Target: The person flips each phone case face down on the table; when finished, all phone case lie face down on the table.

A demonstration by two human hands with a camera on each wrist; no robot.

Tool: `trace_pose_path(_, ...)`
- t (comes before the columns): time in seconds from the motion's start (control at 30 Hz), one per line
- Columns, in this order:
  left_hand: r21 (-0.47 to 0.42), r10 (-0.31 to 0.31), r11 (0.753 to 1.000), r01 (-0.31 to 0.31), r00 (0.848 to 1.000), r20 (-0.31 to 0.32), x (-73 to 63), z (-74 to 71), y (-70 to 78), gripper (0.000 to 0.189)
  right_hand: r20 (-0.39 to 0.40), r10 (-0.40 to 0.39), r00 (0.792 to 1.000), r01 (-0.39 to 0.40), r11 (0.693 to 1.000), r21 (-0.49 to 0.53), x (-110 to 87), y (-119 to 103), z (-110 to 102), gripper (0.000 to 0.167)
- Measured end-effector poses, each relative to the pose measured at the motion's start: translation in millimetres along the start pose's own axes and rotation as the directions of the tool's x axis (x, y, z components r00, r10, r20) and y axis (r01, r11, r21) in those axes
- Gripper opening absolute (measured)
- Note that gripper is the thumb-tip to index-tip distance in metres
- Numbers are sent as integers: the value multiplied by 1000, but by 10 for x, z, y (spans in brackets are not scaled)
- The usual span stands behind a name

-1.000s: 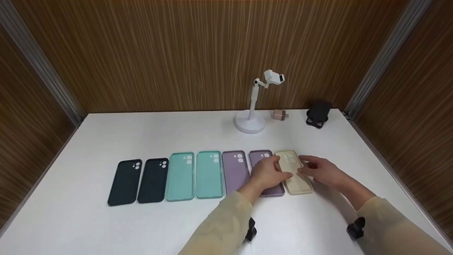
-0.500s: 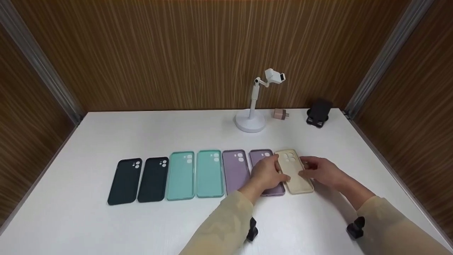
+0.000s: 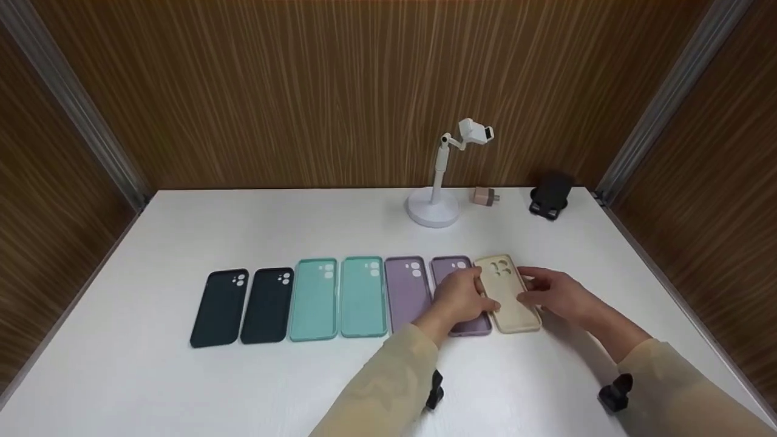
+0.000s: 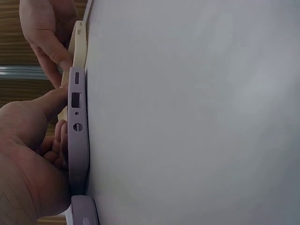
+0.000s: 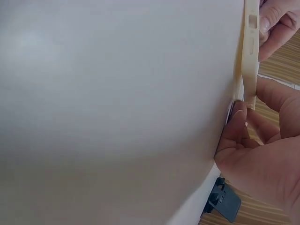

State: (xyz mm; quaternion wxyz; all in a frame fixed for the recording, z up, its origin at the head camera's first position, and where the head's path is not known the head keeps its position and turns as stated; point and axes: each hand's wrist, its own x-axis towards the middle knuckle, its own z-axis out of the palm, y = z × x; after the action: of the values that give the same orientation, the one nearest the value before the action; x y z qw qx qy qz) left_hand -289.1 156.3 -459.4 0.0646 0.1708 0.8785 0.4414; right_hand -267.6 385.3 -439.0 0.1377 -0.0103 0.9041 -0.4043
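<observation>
A beige phone case [image 3: 513, 306] lies at the right end of a row of cases, hollow side up. My left hand [image 3: 458, 297] holds its left edge with thumb and fingers, reaching across a purple phone case [image 3: 444, 267] that it partly covers. On the opposite edge, the thumb and index finger of my right hand [image 3: 558, 297] pinch the beige case. Seen from the right wrist, the beige case's end [image 5: 251, 51] stands edge-on with right fingertips around its near corner. In the left wrist view, the purple case's end [image 4: 78, 154] sits right beside the left hand.
Leftward run another purple case [image 3: 405, 291], two teal cases [image 3: 363, 303] and two black cases [image 3: 267, 309]. Behind them on the white table [image 3: 273, 224] are a white stand [image 3: 433, 209], a pink plug adapter [image 3: 484, 196] and a black folding holder [image 3: 551, 194]. Wood-grain panels enclose the table.
The right thumb has shifted slightly outward to the beige case's edge, and the left thumb has drawn back a little. The head view has shifted slightly. The other cases stay put.
</observation>
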Motion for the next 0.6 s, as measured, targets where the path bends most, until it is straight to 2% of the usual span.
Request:
trace_pose_path(0.23,11,-5,1000,5,1000,6,-16,-15,12,45,17,34,999,-34,999,29,-16,-42,-33,74)
trace_pose_path(0.4,16,-12,1000,12,1000,8,-13,-18,15,42,40,48,998,-53,990,134,-36,-67,-40,75)
trace_pose_path(0.6,11,-21,1000,21,1000,21,-1,-4,26,37,70,49,996,-67,951,301,-54,-61,-66,70)
